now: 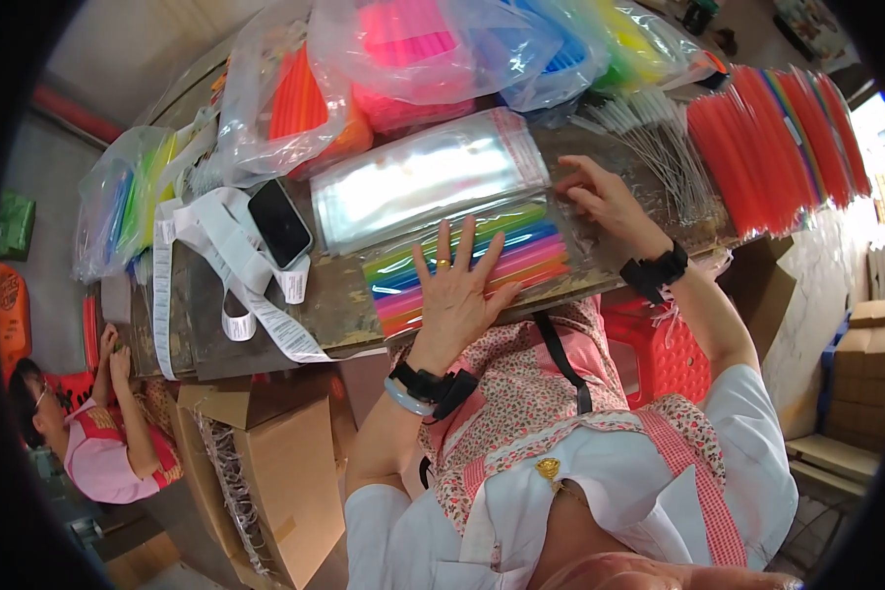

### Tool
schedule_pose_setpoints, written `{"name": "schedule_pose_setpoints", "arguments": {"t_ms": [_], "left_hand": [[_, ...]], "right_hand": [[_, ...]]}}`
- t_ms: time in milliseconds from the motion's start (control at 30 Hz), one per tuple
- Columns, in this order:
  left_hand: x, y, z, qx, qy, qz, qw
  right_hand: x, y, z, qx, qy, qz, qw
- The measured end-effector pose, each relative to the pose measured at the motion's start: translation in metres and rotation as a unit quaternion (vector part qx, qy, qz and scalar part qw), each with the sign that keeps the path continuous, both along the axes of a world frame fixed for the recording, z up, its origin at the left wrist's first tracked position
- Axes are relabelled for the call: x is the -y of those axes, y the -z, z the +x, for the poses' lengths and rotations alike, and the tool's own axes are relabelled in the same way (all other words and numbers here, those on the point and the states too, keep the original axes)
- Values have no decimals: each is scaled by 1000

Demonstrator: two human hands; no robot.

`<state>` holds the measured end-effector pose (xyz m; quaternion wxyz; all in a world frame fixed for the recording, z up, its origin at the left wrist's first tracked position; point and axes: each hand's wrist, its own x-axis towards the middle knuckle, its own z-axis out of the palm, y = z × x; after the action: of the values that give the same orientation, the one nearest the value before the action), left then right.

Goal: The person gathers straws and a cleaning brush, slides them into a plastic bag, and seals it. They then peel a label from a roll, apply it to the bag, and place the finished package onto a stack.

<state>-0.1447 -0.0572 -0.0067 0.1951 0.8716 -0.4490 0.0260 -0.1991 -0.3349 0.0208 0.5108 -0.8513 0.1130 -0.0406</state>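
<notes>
A clear flat bag with straws point(536, 258) in green, blue, pink and orange lies at the table's near edge. My left hand point(462, 290) rests flat on it, fingers spread, a ring on one finger. Just beyond lies a stack of clear plastic bags point(423, 177), shiny and flat. My right hand point(605, 202) hovers by the right end of the bags, its fingers loosely bent and apart, with nothing visible in them. Dark bands circle both wrists.
Bags of straws point(408, 59) in several colours line the far side. Thin wire brushes point(659, 147) and red straw packs point(757, 147) lie right. Left are a phone point(279, 224) and a label strip point(206, 231). A cardboard box point(285, 482) stands below; another person point(118, 442) sits left.
</notes>
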Motion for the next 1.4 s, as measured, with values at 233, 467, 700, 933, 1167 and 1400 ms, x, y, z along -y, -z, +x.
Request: {"name": "schedule_pose_setpoints", "arguments": {"t_ms": [233,467,700,933,1167,1400], "left_hand": [[1,-2,-1,-2,-10,22,1000],[4,-1,-3,3,-9,18,1000],[1,-1,-2,4,-13,24,1000],[13,5,-3,2,-19,39,999],[63,18,-14,-37,-4,-64,997],[69,26,-16,4,-4,-72,997]], "right_hand": [[-13,12,-12,2,-11,34,999],[-25,6,-15,-36,37,119,992],[-35,-1,-20,-55,45,164,984],[-41,15,-6,-20,5,54,998],[-44,18,-4,8,5,53,999],[-35,15,-29,-23,37,110,993]]}}
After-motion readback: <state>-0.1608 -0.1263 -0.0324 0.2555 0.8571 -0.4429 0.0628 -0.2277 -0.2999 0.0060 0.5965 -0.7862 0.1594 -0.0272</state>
